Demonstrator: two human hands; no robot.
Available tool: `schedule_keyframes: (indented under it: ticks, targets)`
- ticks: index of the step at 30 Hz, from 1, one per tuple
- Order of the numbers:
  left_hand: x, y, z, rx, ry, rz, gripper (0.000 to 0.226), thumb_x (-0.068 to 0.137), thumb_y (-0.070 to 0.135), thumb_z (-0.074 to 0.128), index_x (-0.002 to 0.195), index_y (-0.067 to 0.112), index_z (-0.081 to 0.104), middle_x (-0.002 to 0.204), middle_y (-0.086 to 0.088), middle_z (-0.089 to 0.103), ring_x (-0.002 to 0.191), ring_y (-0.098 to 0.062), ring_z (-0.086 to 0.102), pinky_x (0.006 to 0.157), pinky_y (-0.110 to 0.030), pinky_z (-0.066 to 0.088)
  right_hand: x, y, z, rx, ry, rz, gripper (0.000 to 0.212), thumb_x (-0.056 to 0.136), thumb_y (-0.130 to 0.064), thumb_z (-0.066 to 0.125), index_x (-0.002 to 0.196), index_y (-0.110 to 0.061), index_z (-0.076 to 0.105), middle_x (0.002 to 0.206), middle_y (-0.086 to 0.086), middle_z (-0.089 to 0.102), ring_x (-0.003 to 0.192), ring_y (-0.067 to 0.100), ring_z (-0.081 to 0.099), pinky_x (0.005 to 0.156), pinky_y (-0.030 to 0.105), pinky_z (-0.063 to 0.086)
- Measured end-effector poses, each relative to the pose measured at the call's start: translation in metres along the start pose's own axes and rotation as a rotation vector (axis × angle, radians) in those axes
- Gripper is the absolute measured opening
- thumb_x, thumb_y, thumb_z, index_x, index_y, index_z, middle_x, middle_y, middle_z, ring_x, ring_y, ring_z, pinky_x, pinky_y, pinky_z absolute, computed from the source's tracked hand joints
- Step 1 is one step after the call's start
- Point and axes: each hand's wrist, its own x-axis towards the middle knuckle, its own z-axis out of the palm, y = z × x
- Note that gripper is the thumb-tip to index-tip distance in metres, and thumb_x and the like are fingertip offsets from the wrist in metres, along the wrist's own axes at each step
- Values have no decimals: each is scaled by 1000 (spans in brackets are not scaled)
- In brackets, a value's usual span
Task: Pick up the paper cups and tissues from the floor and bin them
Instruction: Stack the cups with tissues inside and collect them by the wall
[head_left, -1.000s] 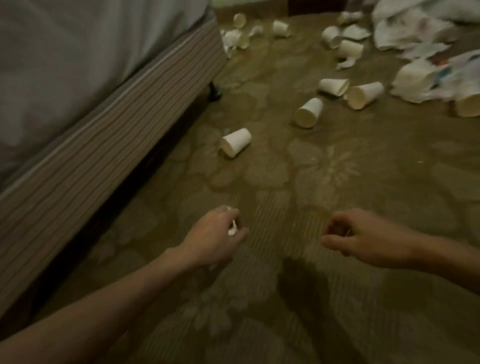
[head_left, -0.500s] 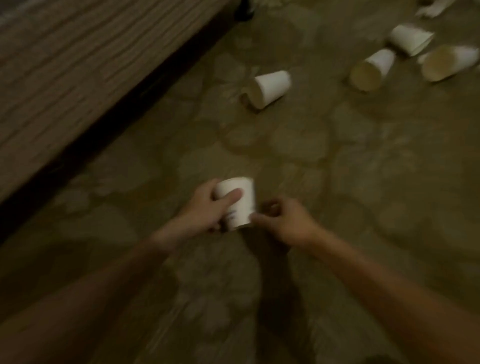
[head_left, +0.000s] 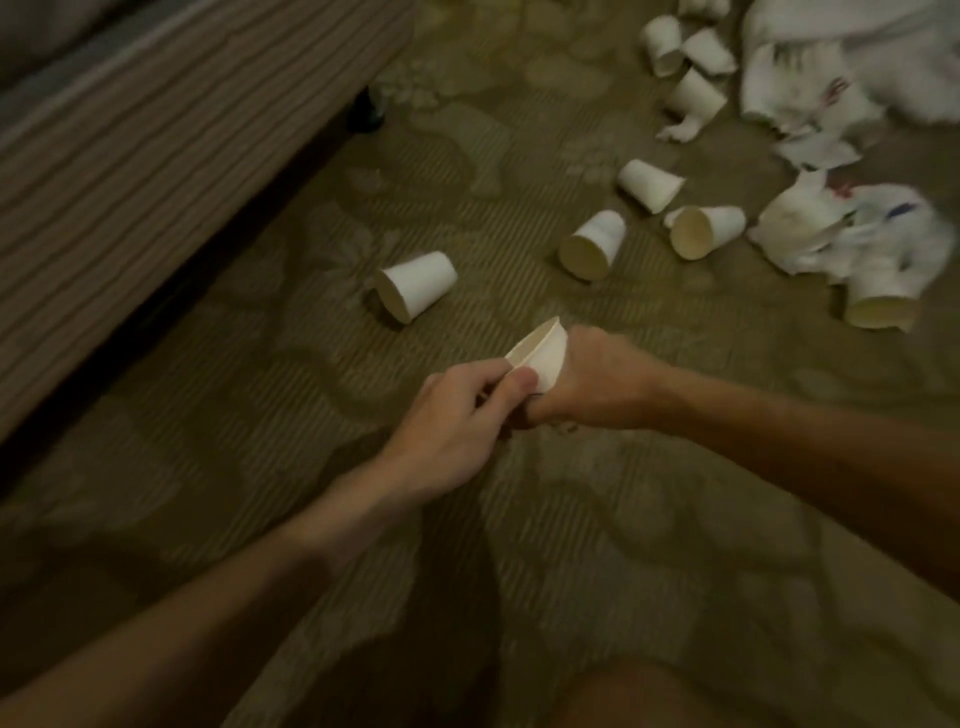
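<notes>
One paper cup (head_left: 543, 353) is off the floor, held between both hands just above the carpet (head_left: 675, 519). Its rim shows as a narrow oval; crushed or only seen edge-on, cannot tell.

Left hand (head_left: 452, 426): thumb and fingers (head_left: 522, 385) are curled onto the cup's near wall, pinching it. Right hand (head_left: 597, 384): wrapped round the far side with its back to the camera. Its fingertips are hidden, but the cup sits in its grip.

Left on the floor, all lying on their sides:
- nearest cup (head_left: 415, 286), just beyond the hands, toward the bed (head_left: 156, 130)
- second cup (head_left: 592, 244), third cup (head_left: 649, 184) and fourth cup (head_left: 709, 231), further right and close together
- fifth cup (head_left: 878, 299), partly under a crumpled tissue pile (head_left: 810, 228)
- far cluster (head_left: 696, 96) of three cups or so, with a torn scrap beside it
- large tissue heap (head_left: 831, 78) at the top right corner

No bin is in view, so nothing can be confirmed as binned.

Judgement: early in the job. One cup is in hand and not yet disposed of, at least eight cups and every tissue are untouched, and the bin has yet to be reached.
</notes>
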Motion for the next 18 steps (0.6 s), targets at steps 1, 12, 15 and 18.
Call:
schedule_keyframes:
  ticks: [1,12,15,18]
  targets:
    - [7,15,5,-15,-8,27,36,101,42,48,72,29,63,68,8,66,65,-4,63,61,-20,46,-5,5,-19,-29,-27,-2,63,48,-59,81,95,-18,67,79,-1,74,67,12,71,61,33,61]
    - [83,54,77,10,-102,4,23,100,42,52,82,33,63,67,15,64,69,-1,64,67,-27,54,2,96,-82,109,3,-65,16,79,-30,77,88,-20,69,78,1,73,69,16,71,64,37,59]
    - [103,38,67,54,-20,-108,11,101,45,48,102,40,57,81,11,67,76,5,64,61,-15,50,30,110,-67,235,-24,-28,17,81,-27,77,95,-19,70,85,2,73,76,17,71,71,42,61]
    - [121,3,33,151,227,-232,20,100,43,50,116,31,54,92,11,60,81,0,61,64,-16,49,64,117,-48,275,-25,-9,20,79,-31,78,96,-21,72,87,-1,75,77,14,72,76,42,61]
